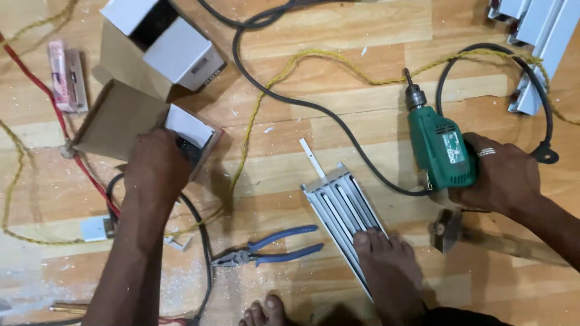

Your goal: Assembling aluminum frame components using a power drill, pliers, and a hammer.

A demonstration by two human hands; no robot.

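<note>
Green drill (440,151), blue-handled pliers (269,250), yellow twisted cord (254,115), red wire (57,111), white box (175,45).

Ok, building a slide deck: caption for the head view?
Right hand grips a green drill; left hand reaches into a cardboard box.

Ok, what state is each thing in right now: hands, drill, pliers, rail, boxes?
Left hand: reaching into the small cardboard box, fingers hidden inside.
Small cardboard box: open, lying on the floor.
Right hand: gripping the green electric drill.
Green electric drill: lying on the floor, bit pointing away, cord attached.
Aluminium rail: flat on the floor, pinned under a foot.
Blue-handled pliers: lying untouched, handles apart.
White box: open.
</note>
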